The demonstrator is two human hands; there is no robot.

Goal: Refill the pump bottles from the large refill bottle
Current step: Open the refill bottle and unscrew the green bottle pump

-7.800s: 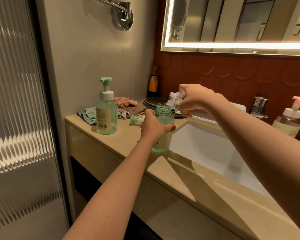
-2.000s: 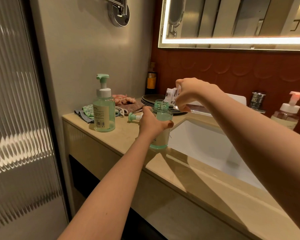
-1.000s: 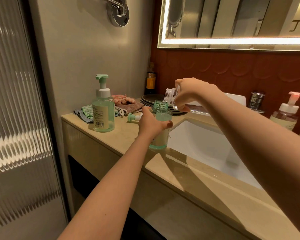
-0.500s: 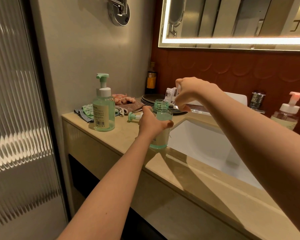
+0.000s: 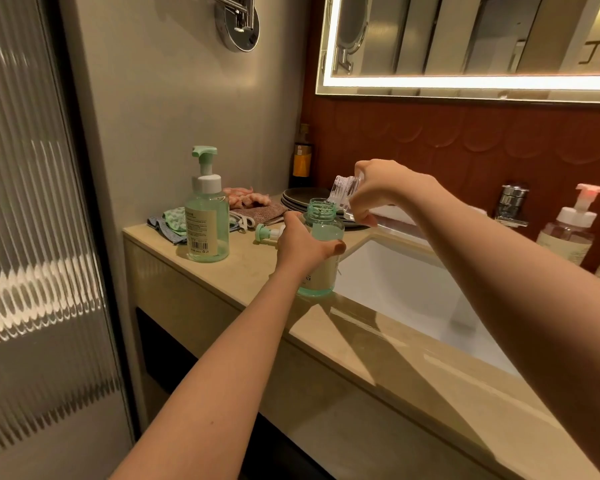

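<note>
Now left hand (image 5: pixel 305 249) grips the open pump bottle (image 5: pixel 321 287); right hand (image 5: pixel 381 188) grasps the tilted refill bottle (image 5: pixel 343 192) over it. Narrow neck: any drift likely spills.

Beige stone desk (image 5: pixel 243 271), lower centre, with a white sink basin (image 5: pixel 406 289) set in at right. Chrome faucet (image 5: pixel 511 206) behind the basin. Stack of dark plates (image 5: pixel 298 199), centre. Cloths, centre left: one brown (image 5: pixel 257 211), one green-patterned (image 5: pixel 172 216) (pink item beside them, kind unclear). Dark orange-labelled bottle (image 5: pixel 302 161) in the corner. Lit mirror (image 5: pixel 465 36), upper right. Fluted glass panel (image 5: pixel 32 237), left edge.
</note>
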